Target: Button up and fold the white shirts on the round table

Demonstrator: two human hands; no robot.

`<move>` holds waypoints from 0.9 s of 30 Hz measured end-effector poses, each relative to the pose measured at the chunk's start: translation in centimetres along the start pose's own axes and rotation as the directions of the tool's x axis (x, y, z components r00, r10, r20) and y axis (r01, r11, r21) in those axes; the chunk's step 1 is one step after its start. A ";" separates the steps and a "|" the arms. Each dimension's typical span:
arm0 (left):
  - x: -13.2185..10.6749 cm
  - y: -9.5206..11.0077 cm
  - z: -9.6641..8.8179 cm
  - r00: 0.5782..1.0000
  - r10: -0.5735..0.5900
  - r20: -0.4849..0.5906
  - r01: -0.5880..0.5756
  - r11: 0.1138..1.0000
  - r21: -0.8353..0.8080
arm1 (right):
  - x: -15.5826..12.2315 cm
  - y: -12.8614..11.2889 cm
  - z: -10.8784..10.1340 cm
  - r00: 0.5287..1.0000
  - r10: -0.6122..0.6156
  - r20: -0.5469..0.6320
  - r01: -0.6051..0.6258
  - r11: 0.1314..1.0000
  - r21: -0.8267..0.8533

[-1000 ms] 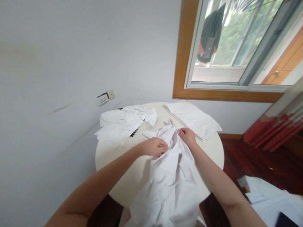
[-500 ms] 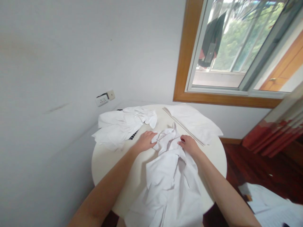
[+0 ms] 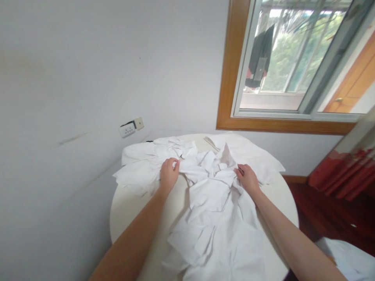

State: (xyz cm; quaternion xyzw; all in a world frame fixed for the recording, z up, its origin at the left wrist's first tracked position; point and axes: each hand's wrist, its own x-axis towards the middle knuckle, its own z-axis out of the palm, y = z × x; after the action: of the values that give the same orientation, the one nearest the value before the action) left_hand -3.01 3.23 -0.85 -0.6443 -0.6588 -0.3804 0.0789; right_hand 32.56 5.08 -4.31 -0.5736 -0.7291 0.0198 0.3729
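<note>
We grasp the white garment (image 3: 215,226) by its far end, our left hand (image 3: 169,173) pinching the left side, our right hand (image 3: 247,178) the right; it lies mid-table on the round white table (image 3: 124,212), 1 crumpled cloth (image 3: 140,162) far left

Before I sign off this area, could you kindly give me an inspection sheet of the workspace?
Surface: white table with a rounded edge, partly covered by white cloth.
Job's things: rumpled white garment, spread from between the hands toward the near side.
Clutter: creased white cloth at the far left; another white cloth at the far right.
Hands: left hand pinches the garment's left side; right hand grips its right side.
Cables: nothing seen.
Surroundings: wall socket on the left, window and curtain on the right; white item at lower right, cut off, unidentifiable.
</note>
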 end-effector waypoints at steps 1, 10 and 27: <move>-0.1 0.0 0.0 1.000 -0.002 0.009 0.002 1.000 0.025 | 0.0 0.2 0.0 1.000 0.007 0.010 -0.007 1.000 -0.005; -1.4 1.3 0.1 0.986 0.011 0.168 -0.059 0.957 0.283 | -0.1 0.5 0.4 1.000 0.020 0.008 -0.020 1.000 0.013; 0.0 0.9 -2.6 0.970 -0.033 0.242 -0.056 0.935 0.349 | -0.2 -1.6 -1.2 0.982 -0.017 -0.190 0.005 0.998 -0.067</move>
State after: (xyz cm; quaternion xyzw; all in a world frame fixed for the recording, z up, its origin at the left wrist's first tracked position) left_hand -3.21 1.61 1.30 -0.6653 -0.7173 -0.1731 0.1139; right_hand 31.95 3.90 -2.80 -0.5809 -0.6935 -0.0616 0.4217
